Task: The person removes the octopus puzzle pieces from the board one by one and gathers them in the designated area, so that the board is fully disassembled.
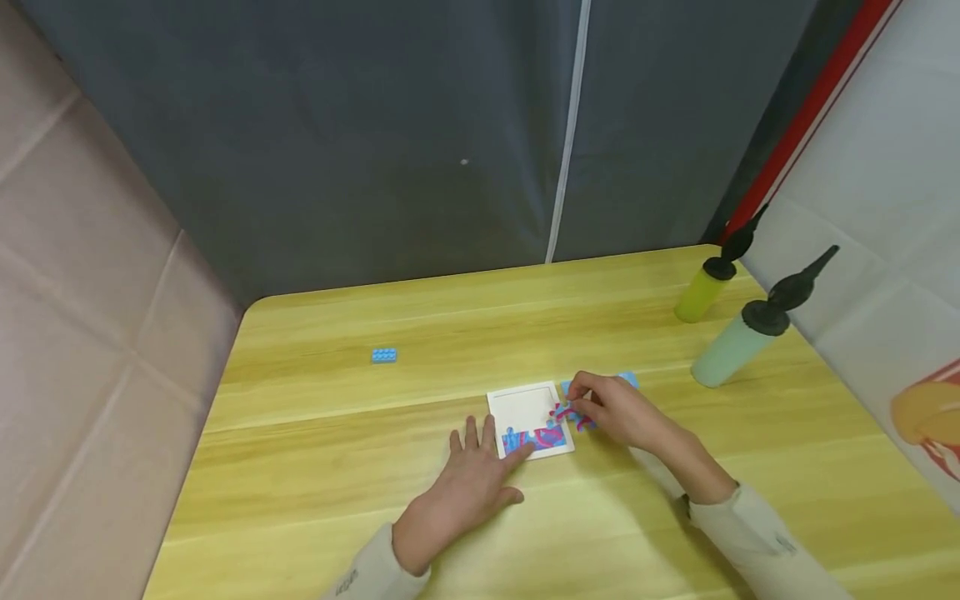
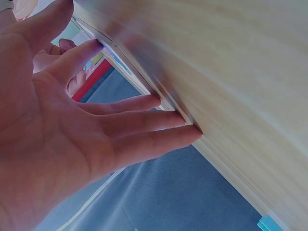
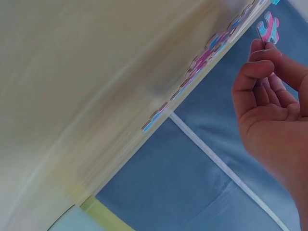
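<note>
A small white puzzle tray (image 1: 525,406) lies on the wooden table (image 1: 420,317), with blue and pink pieces (image 1: 534,437) fitted along its near edge. My left hand (image 1: 474,475) lies flat with straight fingers (image 2: 144,103) spread, touching the tray's near left corner. My right hand (image 1: 611,408) is just right of the tray and pinches a blue and pink puzzle piece (image 3: 268,27) between thumb and fingertips. More loose pieces (image 1: 626,381) lie under and beyond that hand.
A small blue brick (image 1: 384,356) sits alone on the left of the table. Two squeeze bottles with black nozzles, one yellow (image 1: 708,287) and one pale green (image 1: 738,343), stand at the right. A dark curtain hangs behind the table's far edge.
</note>
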Demonstrator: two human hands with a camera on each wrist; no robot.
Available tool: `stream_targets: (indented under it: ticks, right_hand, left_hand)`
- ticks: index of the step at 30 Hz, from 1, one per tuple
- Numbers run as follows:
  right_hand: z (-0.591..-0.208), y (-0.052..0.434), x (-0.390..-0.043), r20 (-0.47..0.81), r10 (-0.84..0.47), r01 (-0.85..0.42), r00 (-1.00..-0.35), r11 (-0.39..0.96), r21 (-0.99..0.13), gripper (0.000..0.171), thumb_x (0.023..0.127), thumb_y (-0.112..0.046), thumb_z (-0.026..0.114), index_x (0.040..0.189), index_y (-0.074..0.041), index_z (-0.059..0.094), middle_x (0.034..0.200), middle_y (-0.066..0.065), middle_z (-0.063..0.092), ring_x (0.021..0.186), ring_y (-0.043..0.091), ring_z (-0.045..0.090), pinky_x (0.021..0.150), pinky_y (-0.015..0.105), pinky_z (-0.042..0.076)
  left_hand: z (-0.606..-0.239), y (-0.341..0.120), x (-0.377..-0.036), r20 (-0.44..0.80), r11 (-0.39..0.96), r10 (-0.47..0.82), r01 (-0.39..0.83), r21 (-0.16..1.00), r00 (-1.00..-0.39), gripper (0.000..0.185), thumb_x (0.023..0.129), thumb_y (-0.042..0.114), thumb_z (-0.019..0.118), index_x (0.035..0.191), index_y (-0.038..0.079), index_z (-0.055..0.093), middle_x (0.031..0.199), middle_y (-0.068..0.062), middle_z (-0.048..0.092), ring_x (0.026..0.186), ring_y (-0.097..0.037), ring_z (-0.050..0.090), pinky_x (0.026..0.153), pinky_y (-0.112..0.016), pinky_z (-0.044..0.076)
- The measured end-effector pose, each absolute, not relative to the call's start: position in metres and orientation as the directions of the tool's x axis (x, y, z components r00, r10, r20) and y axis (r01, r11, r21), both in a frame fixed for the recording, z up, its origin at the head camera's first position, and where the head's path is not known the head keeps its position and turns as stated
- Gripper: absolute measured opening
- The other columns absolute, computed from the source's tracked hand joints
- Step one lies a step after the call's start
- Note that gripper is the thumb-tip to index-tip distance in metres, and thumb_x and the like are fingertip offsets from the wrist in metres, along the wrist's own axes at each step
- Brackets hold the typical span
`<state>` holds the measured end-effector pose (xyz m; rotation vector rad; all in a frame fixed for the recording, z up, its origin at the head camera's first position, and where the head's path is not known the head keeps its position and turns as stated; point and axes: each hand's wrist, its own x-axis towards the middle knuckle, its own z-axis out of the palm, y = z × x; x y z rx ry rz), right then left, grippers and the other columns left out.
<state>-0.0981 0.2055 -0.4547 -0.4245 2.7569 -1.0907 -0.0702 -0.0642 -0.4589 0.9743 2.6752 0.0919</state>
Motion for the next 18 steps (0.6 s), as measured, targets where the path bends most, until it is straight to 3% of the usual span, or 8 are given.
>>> stream_targets:
  ticks: [6,18]
  right_hand:
    - [-0.455,0.21,-0.097,-0.014,-0.279,-0.2,-0.96,0.72,-0.664,0.003,0.102,-0.008,0.063,0.102,-0.009,0.066,0.07,0.0,0.06,0.06,0.005,0.046,0.055,0.021,0.042]
    - [-0.456,0.221,-0.095,-0.051,-0.274,-0.163,-0.96,0.701,-0.694,0.006,0.102,-0.005,0.06,0.104,-0.008,0.065,0.071,0.005,0.064,0.058,0.006,0.053,0.053,0.024,0.047]
  left_hand:
    - [-0.458,-0.065,-0.068,-0.248,0.768,0.638,0.621,0.153,-0.729,0.067,0.094,0.055,0.068,0.156,0.041,0.044,0.159,-0.035,0.035,0.145,-0.06,0.035,0.111,-0.068,0.042]
    - [-0.459,-0.065,-0.068,-0.252,0.774,0.633,0.609,0.176,-0.732,0.067,0.094,0.054,0.068,0.155,0.042,0.044,0.16,-0.034,0.035,0.146,-0.06,0.033,0.112,-0.069,0.04]
